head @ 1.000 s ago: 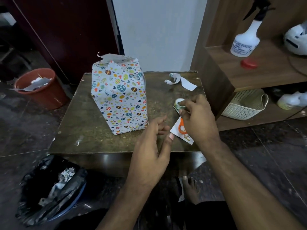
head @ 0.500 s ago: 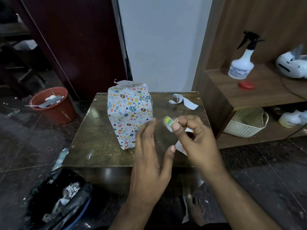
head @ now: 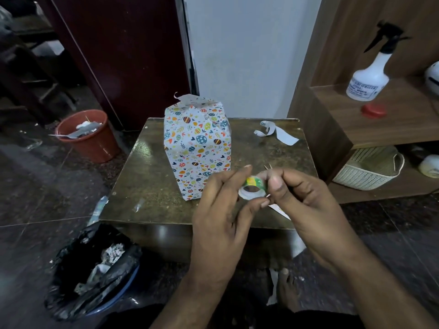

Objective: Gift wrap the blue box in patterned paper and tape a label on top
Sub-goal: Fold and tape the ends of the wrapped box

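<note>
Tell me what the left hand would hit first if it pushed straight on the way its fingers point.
Likely the wrapped box: the left hand, holding the tape roll, points up-forward toward its lower right corner, though depth is unclear.

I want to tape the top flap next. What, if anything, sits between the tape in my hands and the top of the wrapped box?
Nothing visible. Both hands, left and right, hold the tape roll just in front of the wrapped box. The loose flap is uncovered.

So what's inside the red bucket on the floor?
The red bucket holds pale paper scraps, and one long grey strip pokes over its rim. Its walls hide anything deeper.
</note>
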`<state>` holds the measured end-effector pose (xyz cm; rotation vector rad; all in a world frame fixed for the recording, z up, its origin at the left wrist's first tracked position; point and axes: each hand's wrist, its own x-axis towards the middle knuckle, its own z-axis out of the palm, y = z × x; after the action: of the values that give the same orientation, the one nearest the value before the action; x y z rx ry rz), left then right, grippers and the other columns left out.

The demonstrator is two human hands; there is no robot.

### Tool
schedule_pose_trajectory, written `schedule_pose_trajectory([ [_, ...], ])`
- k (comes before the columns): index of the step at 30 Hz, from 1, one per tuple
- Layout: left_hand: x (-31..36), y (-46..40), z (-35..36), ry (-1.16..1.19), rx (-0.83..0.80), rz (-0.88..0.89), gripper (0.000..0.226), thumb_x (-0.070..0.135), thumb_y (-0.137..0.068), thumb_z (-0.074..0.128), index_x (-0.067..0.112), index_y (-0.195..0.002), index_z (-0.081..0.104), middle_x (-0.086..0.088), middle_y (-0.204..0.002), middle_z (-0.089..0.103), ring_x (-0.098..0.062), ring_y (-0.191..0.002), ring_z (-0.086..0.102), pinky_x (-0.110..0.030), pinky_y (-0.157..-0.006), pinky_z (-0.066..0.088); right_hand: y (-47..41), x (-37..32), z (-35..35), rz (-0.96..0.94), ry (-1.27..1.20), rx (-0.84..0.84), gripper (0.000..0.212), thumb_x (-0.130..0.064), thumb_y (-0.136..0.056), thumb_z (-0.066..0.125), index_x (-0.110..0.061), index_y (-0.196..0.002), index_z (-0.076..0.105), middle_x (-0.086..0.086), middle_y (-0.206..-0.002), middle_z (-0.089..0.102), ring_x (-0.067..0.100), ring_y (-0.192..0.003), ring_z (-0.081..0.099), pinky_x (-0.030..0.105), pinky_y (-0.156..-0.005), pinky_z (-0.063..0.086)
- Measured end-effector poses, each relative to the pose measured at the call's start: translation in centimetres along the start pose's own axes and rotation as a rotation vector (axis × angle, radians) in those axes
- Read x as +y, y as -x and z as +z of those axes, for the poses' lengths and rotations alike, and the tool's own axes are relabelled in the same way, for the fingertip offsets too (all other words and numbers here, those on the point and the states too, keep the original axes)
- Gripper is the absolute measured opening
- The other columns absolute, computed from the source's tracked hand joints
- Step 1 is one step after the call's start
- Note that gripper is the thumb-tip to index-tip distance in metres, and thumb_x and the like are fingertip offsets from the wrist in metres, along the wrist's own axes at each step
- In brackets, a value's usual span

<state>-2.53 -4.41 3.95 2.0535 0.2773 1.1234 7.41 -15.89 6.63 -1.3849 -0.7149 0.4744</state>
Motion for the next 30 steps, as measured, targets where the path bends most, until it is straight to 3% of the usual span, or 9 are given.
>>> schedule_pose_trajectory([
  [4, -0.2, -0.1, -0.2, -0.034, 0.028, 0.01, 0.024, 0.007, -0.092, 0.073, 0.004, -0.116, 0.073, -0.002, -0.105, 0.066, -0.003, -0.101, 0.063, -0.012, -0.089, 0.045, -0.2, 0.2, 0.2, -0.012, 0.021, 0.044, 0.031, -0.043, -0.094, 0.062, -0.017, -0.092, 0.079, 0.003, -0.089, 0.077, 0.011, -0.082, 0.067, 0.026, -0.074, 0.056],
  [7, -0.1, -0.1, -0.3, -0.016, -0.001, 0.007, 0.015, 0.002, -0.092, 0.074, 0.004, -0.107, 0.073, -0.001, -0.1, 0.068, -0.001, -0.098, 0.061, -0.011, -0.087, 0.042, -0.3, 0.1, 0.2, -0.018, 0.046, 0.03, 0.019, -0.032, -0.092, 0.069, -0.015, -0.086, 0.077, 0.006, -0.081, 0.073, 0.013, -0.076, 0.066, 0.027, -0.073, 0.056],
  [12, 0.2, -0.2, -0.1, 0.142, -0.058, -0.091, 0.013, 0.019, -0.094, 0.072, 0.01, -0.103, 0.069, 0.004, -0.098, 0.068, -0.011, -0.096, 0.065, -0.019, -0.083, 0.046, -0.5, 0.1, 0.3, -0.028, 0.07, 0.078, 0.016, -0.026, -0.091, 0.07, -0.015, -0.084, 0.078, 0.006, -0.08, 0.075, 0.015, -0.077, 0.07, 0.034, -0.074, 0.06],
  [15, 0.2, -0.2, 0.2, 0.221, -0.03, -0.184, 0.008, 0.019, -0.092, 0.074, 0.014, -0.095, 0.068, 0.009, -0.091, 0.07, -0.009, -0.09, 0.067, -0.019, -0.08, 0.048, -0.6, 0.5, 0.1, -0.04, 0.175, 0.101, 0.012, -0.024, -0.091, 0.073, -0.014, -0.087, 0.078, 0.004, -0.083, 0.076, 0.016, -0.079, 0.071, 0.042, -0.074, 0.06],
  [18, -0.3, -0.2, 0.2, 0.109, -0.002, -0.179, 0.01, 0.023, -0.09, 0.077, 0.018, -0.09, 0.069, 0.009, -0.086, 0.07, -0.014, -0.087, 0.067, -0.032, -0.077, 0.052, -0.7, 1.0, -0.1, -0.095, 0.32, 0.164, 0.009, -0.022, -0.094, 0.075, -0.02, -0.087, 0.079, -0.001, -0.086, 0.074, 0.019, -0.083, 0.072, 0.053, -0.077, 0.058],
  [23, -0.8, -0.1, 0.2, -0.029, 0.003, -0.097, 0.016, 0.031, -0.091, 0.073, 0.02, -0.087, 0.063, 0.013, -0.085, 0.063, -0.017, -0.081, 0.063, -0.048, -0.073, 0.052, -0.6, 1.3, 0.4, -0.165, 0.388, 0.265, 0.017, -0.034, -0.101, 0.062, -0.029, -0.086, 0.069, -0.003, -0.088, 0.071, 0.02, -0.086, 0.073, 0.054, -0.076, 0.059],
  [27, -0.4, -0.1, 0.2, -0.121, 0.004, -0.105, 0.017, 0.038, -0.086, 0.068, 0.023, -0.089, 0.061, 0.017, -0.091, 0.057, -0.007, -0.086, 0.058, -0.041, -0.085, 0.047, -0.6, 1.2, 1.1, -0.09, 0.361, 0.228, 0.021, -0.031, -0.105, 0.054, -0.023, -0.088, 0.064, -0.005, -0.084, 0.072, 0.015, -0.079, 0.074, 0.051, -0.076, 0.061],
  [30, 0.1, -0.1, 0.2, -0.01, -0.043, -0.096, 0.021, 0.036, -0.09, 0.069, 0.016, -0.093, 0.062, 0.012, -0.09, 0.059, -0.011, -0.09, 0.059, -0.031, -0.081, 0.048, -0.8, 1.0, 1.0, -0.083, 0.379, 0.223, 0.021, -0.032, -0.103, 0.053, -0.021, -0.086, 0.061, -0.008, -0.078, 0.068, 0.011, -0.074, 0.068, 0.05, -0.073, 0.058],
])
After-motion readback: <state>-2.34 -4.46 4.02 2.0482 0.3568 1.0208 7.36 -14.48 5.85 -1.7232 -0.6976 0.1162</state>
